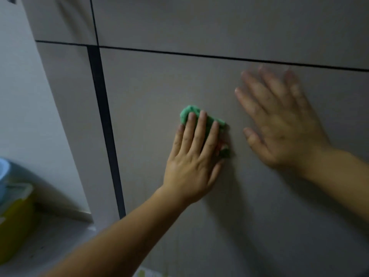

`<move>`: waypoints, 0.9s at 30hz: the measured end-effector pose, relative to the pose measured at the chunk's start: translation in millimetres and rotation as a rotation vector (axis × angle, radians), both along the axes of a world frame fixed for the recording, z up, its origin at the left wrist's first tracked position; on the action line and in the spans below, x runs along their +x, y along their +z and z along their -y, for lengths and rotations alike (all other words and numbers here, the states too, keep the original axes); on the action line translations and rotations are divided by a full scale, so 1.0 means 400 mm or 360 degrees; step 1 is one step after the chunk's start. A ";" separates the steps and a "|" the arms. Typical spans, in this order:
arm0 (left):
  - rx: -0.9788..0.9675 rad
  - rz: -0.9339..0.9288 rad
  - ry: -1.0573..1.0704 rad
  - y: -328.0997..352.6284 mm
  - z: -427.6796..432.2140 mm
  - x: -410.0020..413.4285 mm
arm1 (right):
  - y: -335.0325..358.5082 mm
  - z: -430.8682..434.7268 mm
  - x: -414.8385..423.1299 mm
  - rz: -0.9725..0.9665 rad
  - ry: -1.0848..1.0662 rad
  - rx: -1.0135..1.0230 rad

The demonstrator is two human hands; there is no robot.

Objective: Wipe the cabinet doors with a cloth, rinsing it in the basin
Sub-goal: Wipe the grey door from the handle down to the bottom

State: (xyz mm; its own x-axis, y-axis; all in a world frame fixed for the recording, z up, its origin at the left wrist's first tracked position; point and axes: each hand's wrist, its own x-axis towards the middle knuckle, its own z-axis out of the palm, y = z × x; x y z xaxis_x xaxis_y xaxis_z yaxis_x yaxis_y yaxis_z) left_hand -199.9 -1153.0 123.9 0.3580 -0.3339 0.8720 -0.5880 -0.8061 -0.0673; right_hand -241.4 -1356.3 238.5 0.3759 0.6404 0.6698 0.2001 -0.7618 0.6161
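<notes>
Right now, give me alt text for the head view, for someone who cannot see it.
The left hand presses a green cloth flat against a grey cabinet door, while the right hand rests flat on the same door. At lower left are a yellow container and part of a pale blue vessel.

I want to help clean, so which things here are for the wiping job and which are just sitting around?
For the job:
cabinet door; green cloth, pressed to it by the left hand; right hand, flat on the door.

Just sitting around:
yellow-green container with a clear lid; blue tub beside it, maybe the rinsing basin, but too little shows to tell.
</notes>
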 end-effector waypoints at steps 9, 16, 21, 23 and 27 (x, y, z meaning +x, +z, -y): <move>-0.0117 -0.0288 -0.0756 0.069 -0.156 -0.017 | -0.210 -0.161 0.006 -0.0274 0.0109 0.0110; 0.0050 0.0165 -0.0502 0.181 -0.227 0.055 | -0.238 -0.258 0.034 0.0096 -0.0057 0.0414; -0.0002 0.0131 -0.0564 0.189 -0.225 0.084 | -0.234 -0.304 0.090 0.0125 -0.0163 0.0364; 0.0012 0.0201 -0.0453 0.181 -0.206 0.086 | -0.243 -0.278 0.094 0.0166 -0.0224 0.0405; 0.0207 0.0285 -0.0333 0.180 -0.168 0.100 | -0.198 -0.091 0.044 0.0417 -0.0447 0.0833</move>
State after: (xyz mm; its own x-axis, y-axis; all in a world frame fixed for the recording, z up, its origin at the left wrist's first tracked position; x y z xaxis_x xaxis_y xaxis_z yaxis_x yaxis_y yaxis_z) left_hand -159.8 -1085.7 195.9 0.1138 -0.4970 0.8603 -0.7099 -0.6464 -0.2796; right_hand -223.9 -1320.0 159.4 0.2630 0.1053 0.9590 -0.1571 -0.9761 0.1503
